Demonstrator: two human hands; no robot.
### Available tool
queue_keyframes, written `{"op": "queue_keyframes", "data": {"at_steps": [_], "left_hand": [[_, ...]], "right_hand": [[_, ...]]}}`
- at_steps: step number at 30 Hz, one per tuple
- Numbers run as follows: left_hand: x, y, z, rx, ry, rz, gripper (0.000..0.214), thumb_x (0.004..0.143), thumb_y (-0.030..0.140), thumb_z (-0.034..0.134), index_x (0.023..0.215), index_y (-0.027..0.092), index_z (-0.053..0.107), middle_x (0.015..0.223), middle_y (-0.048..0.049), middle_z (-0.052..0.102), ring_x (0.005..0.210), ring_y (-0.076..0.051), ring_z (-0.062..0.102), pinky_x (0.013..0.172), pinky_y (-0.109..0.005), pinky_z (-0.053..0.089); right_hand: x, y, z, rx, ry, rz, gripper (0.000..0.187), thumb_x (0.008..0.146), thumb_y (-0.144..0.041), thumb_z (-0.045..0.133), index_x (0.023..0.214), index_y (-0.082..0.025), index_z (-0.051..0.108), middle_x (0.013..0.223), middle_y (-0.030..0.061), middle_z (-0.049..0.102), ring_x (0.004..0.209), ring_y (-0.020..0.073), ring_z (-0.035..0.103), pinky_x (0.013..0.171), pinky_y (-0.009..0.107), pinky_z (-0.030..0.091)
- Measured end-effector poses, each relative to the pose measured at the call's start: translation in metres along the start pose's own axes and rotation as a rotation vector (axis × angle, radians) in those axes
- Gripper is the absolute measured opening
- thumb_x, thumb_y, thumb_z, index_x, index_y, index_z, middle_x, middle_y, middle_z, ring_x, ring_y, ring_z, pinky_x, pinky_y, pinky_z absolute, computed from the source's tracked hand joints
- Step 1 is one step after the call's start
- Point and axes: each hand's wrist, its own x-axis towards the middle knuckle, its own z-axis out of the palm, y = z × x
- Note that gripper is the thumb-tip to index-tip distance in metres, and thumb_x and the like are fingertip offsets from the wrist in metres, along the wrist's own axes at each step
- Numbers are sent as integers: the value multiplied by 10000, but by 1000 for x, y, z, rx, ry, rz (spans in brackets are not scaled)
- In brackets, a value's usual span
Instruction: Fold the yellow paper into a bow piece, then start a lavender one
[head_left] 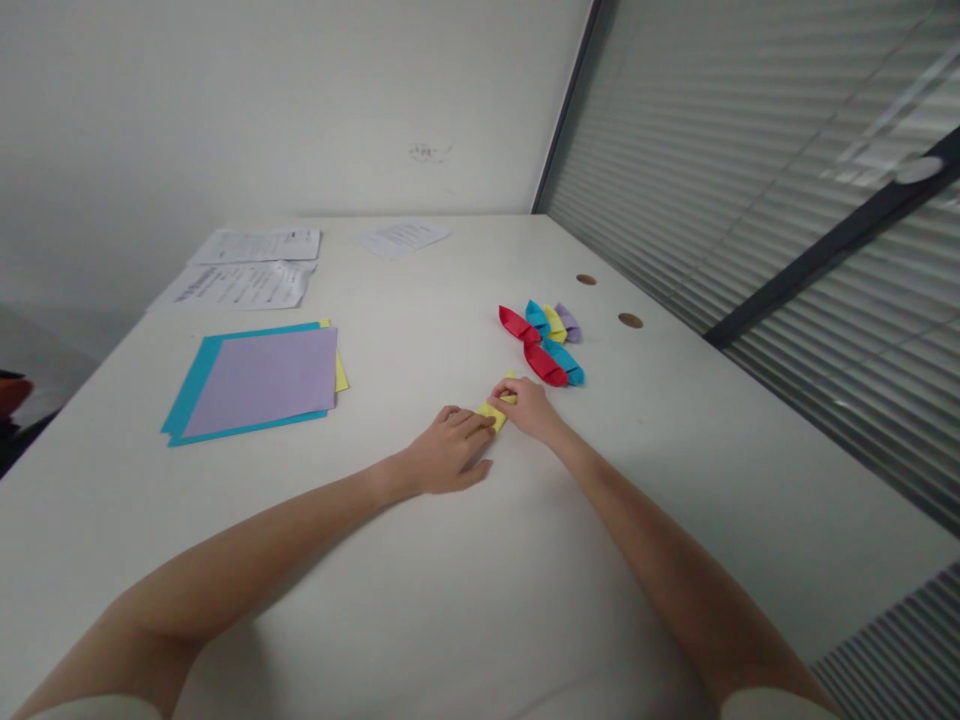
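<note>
A: Biggest first: what've you got?

B: The table. On your L, stacked coloured sheets, purple on top, blue & yellow edges poking out. Behind those, printed papers.

A: Your hands?

B: L hand is spread, palm down, fingertips on the yellow paper, thumb off to the side. R hand has thumb & index pinched on it, approx. mid-length.

A: Smaller stuff?

B: Six folded pieces, just past your R hand: red, blue, yellow, purple.

A: And the yellow paper?

B: Smallest; on the table btwn your hands, partly hidden, so can't tell every fold. Prob. v. light, crisp at creases, tears/crumples if forced; may slide w/o a fingertip pinning it. Best hold: pinch folded edges, pin the near end flat.
</note>
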Motion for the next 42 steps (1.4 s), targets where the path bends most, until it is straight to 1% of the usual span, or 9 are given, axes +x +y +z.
{"op": "queue_keyframes", "data": {"at_steps": [3,12,16,22,26,32,36,39,42], "left_hand": [[0,0,1,16,2,8,327,904,376,484,1126,153,576,1272,-132,589,1131,-262,544,1001,-445,366],[-2,0,2,18,9,15,365,919,374,462,1204,160,537,1300,-136,581,1150,-255,551,1010,-444,358],[-2,0,0,35,-20,23,328,924,377,459,1166,180,560,1290,-125,580,1143,-254,547,1000,-443,368],[0,-1,-2,55,-28,20,326,913,392,483,1155,194,572,1376,-130,519,1261,-274,463,1042,-450,353],[0,-1,-3,40,-29,20,329,907,392,492,1159,199,578,1389,-127,519,1260,-264,478,1053,-448,354],[-1,-1,-3,15,-23,-11,333,901,415,498,1152,219,597,1396,-110,527,1238,-264,504,1049,-449,363],[-1,0,-4,13,-21,-17,322,899,408,502,1147,229,600,1399,-104,524,1226,-262,511,1048,-449,363],[-1,1,-5,16,-25,-14,309,901,398,501,1139,227,598,1379,-96,540,1220,-255,516,1049,-439,363],[-1,2,-6,15,-27,-13,307,903,396,498,1141,227,593,1363,-94,552,1214,-253,522,1053,-441,358]], "right_hand": [[0,1,1,-11,10,-7,73,798,-254,659,769,-191,682,781,39,709,813,191,617,795,325,416],[1,4,4,-8,19,-10,52,790,-239,664,775,-191,681,785,36,708,801,184,607,776,314,411],[1,5,5,-4,27,-18,53,787,-244,665,769,-196,679,785,34,706,804,187,600,780,319,406],[-1,4,6,-41,44,-36,69,799,-267,653,773,-206,671,776,27,704,826,195,582,802,328,387],[-4,0,8,-111,56,-41,85,818,-278,625,790,-211,668,791,37,701,847,215,566,820,352,374],[-2,5,-12,-107,123,-47,169,861,-336,581,882,-203,684,881,61,678,870,218,565,888,382,383],[-4,14,-30,-134,19,-59,282,767,-408,708,968,-210,699,964,77,587,972,240,563,949,394,401],[-6,12,-33,-143,-107,-47,433,683,-463,776,1028,-217,682,1007,72,508,1019,241,555,954,376,426],[-2,5,-32,-204,-199,-10,514,601,-489,822,995,-197,671,989,70,489,1003,245,558,927,363,449]]}}
